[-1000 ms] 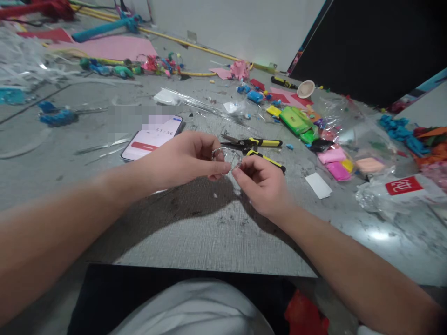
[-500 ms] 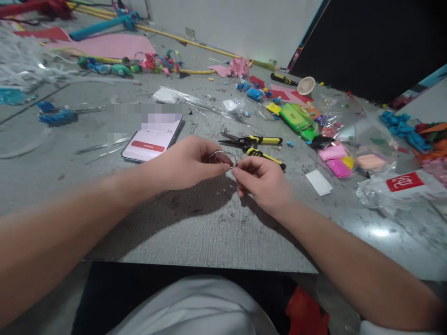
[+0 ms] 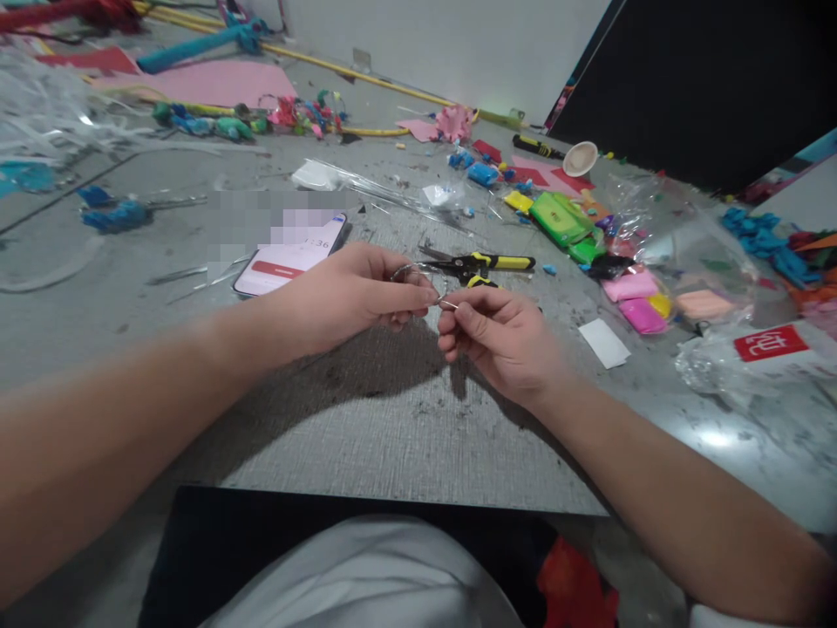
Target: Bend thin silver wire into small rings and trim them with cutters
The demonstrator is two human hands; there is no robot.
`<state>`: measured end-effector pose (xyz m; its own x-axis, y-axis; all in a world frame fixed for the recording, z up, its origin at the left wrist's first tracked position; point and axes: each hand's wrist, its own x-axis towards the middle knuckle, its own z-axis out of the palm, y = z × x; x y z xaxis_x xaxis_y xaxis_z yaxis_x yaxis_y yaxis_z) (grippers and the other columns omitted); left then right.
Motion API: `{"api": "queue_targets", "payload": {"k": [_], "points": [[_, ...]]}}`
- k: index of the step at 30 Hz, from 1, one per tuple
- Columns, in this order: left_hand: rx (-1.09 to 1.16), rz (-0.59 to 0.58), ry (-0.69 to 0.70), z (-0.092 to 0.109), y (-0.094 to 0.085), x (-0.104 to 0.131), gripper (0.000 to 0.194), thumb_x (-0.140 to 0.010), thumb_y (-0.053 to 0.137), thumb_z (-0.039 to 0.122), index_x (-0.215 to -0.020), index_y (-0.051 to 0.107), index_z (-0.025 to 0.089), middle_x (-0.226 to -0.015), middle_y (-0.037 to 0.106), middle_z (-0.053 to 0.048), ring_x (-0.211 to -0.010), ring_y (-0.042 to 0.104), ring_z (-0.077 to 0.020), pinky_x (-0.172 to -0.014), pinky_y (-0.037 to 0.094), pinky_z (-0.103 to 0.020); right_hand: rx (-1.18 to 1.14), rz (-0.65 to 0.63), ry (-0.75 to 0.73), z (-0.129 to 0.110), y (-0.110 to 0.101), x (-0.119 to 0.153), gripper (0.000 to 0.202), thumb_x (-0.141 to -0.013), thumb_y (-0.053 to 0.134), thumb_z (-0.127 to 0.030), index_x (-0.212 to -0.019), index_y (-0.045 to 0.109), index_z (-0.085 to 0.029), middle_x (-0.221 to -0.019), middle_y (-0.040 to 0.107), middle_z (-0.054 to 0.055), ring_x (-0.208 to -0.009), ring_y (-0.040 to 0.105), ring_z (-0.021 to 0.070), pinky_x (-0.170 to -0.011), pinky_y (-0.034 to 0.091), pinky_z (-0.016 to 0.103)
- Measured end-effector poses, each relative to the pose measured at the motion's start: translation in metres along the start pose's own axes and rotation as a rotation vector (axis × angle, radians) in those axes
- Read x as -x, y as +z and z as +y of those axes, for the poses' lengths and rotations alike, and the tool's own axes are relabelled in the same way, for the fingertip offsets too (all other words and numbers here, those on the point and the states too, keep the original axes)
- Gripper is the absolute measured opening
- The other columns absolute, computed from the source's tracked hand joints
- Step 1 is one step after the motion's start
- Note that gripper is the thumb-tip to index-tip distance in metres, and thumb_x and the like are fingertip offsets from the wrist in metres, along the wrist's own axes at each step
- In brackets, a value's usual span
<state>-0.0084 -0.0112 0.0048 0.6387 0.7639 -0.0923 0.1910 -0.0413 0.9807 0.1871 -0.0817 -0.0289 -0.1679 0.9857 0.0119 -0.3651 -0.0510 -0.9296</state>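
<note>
A thin silver wire (image 3: pixel 409 269), twisted into a loop, is held between both hands above the table. My left hand (image 3: pixel 366 292) pinches it with thumb and forefinger, and the loop arches over those fingers. Its short free end is pinched by my right hand (image 3: pixel 493 331), thumb against forefinger. Just behind the hands lie pliers with yellow-and-black handles (image 3: pixel 503 262); my right hand partly hides the lower handle. A phone (image 3: pixel 281 260) with its screen lit rests beyond my left wrist.
Packets of coloured clay (image 3: pixel 562 218) and a clear plastic bag (image 3: pixel 673 235) lie at right, near a white card (image 3: pixel 602 342). Straight wires (image 3: pixel 392 194) lie behind the phone. Blue fuzzy wire (image 3: pixel 114 214) and white strips (image 3: pixel 52 105) are at left.
My right hand has shifted slightly away from the left fingertips, and a short stretch of wire now shows between them. The whole view has moved a little.
</note>
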Motion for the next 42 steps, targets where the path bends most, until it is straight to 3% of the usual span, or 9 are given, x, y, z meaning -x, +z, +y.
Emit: {"api": "queue_targets", "payload": {"k": [5, 13, 19, 24, 30, 42], "points": [[0.013, 0.002, -0.058, 0.008, 0.005, 0.002, 0.014, -0.083, 0.071, 0.025, -0.072, 0.071, 0.016, -0.062, 0.062, -0.001, -0.057, 0.054, -0.0089, -0.053, 0.038, -0.021, 0.036, 0.040, 0.000, 0.003, 0.000, 0.001, 0.027, -0.075, 0.089, -0.039, -0.086, 0.075, -0.019, -0.074, 0.075, 0.000, -0.060, 0.070, 0.0129, -0.055, 0.060, 0.024], [-0.203, -0.010, -0.099, 0.017, 0.010, 0.003, 0.018, -0.085, 0.067, 0.024, -0.069, 0.070, 0.017, -0.058, 0.060, 0.002, -0.054, 0.052, -0.0081, -0.052, 0.037, -0.020, 0.126, 0.072, 0.025, 0.006, -0.003, -0.002, 0.033, -0.071, 0.091, -0.042, -0.075, 0.069, -0.018, -0.066, 0.072, -0.001, -0.053, 0.066, 0.0112, -0.046, 0.054, 0.020], [-0.316, -0.041, -0.047, 0.012, 0.009, 0.004, 0.019, -0.085, 0.067, 0.034, -0.075, 0.070, 0.019, -0.061, 0.063, 0.001, -0.051, 0.051, -0.0106, -0.047, 0.031, -0.024, 0.271, 0.119, 0.013, 0.005, 0.001, -0.002, 0.040, -0.067, 0.093, -0.047, -0.073, 0.065, -0.019, -0.061, 0.067, -0.002, -0.049, 0.060, 0.0105, -0.043, 0.048, 0.021], [-0.343, -0.083, -0.023, 0.009, 0.008, 0.005, 0.017, -0.086, 0.065, 0.035, -0.079, 0.071, 0.020, -0.064, 0.066, 0.001, -0.053, 0.053, -0.0119, -0.048, 0.033, -0.025, 0.393, 0.136, -0.052, 0.006, 0.001, -0.001, 0.042, -0.070, 0.090, -0.049, -0.074, 0.061, -0.020, -0.058, 0.060, -0.005, -0.047, 0.054, 0.0097, -0.042, 0.044, 0.023], [-0.295, -0.124, -0.002, 0.010, 0.007, 0.004, 0.018, -0.088, 0.061, 0.035, -0.085, 0.069, 0.020, -0.070, 0.064, 0.000, -0.059, 0.053, -0.0124, -0.052, 0.037, -0.025, 0.523, 0.107, -0.232, 0.004, -0.006, -0.001, 0.026, -0.080, 0.086, -0.039, -0.083, 0.066, -0.022, -0.078, 0.064, -0.003, -0.058, 0.057, 0.0093, -0.052, 0.046, 0.025], [-0.322, -0.148, 0.027, 0.012, 0.006, 0.005, 0.017, -0.089, 0.057, 0.032, -0.077, 0.062, 0.020, -0.070, 0.059, 0.001, -0.062, 0.054, -0.0122, -0.057, 0.040, -0.023, 0.532, 0.030, -0.190, -0.002, -0.005, 0.001, 0.028, -0.086, 0.079, -0.043, -0.086, 0.061, -0.022, -0.071, 0.061, -0.003, -0.055, 0.057, 0.0111, -0.052, 0.046, 0.026]]}}
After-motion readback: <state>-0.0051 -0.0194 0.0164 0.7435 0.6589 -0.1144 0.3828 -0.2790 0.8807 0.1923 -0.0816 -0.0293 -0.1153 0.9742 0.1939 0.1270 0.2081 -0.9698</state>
